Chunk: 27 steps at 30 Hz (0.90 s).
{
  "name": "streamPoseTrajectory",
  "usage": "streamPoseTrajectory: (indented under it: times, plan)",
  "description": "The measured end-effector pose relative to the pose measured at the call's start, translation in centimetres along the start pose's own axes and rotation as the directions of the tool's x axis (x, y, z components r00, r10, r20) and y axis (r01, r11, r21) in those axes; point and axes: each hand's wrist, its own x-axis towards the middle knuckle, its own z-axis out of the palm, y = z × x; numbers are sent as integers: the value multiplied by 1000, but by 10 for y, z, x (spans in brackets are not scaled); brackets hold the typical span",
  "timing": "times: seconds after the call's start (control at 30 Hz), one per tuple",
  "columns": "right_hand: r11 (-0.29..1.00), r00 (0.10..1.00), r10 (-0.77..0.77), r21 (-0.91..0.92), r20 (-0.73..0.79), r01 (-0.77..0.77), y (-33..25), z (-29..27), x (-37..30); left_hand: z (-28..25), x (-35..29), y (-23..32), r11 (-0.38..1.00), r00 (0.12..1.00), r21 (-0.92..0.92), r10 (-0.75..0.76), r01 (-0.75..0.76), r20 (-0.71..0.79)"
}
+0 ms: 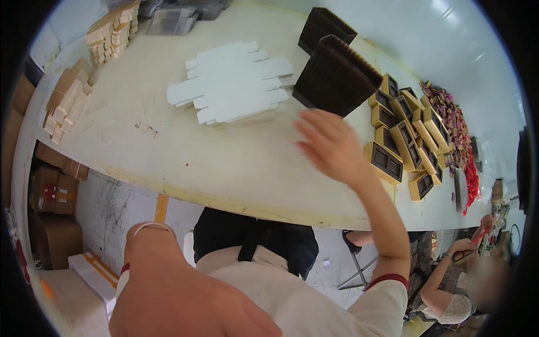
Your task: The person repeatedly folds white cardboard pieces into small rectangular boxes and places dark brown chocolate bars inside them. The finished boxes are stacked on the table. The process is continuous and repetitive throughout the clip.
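Observation:
My right hand [331, 143] is over the table, slightly blurred. Its fingers are spread and hold nothing I can see. Just beyond it stands a dark brown ridged stack of thin pieces [337, 76], with a second similar stack [325, 31] behind. Left of the hand lies a pile of flat white box blanks [230, 84] with tabs along the edges. My left hand [191, 303] is raised very close to the view at the lower left, a bracelet on its wrist; its fingers are out of sight.
Gold boxes with dark inserts [407, 137] cluster at the right, beside a heap of purplish pieces [452, 121] and red ribbon [471, 180]. Cream card stacks [70, 98] sit at the left. Cartons [56, 191] fill a shelf below. Another person [449, 281] works at right.

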Motion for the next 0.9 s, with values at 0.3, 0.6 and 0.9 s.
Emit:
streamPoseTrajectory:
  times: [0.3,0.6,0.9]
  plan:
    - [878,852,239,270,466,-394,43,50,72,-36,-61,25,958,955,12,-287,287,72]
    - [880,835,254,242,489,-409,30,52,76,-84,-83,5,275,814,767,-158,580,-559]
    - [679,774,320,438,547,-590,44,49,74,-157,-67,-22,-399,691,721,-246,567,-679]
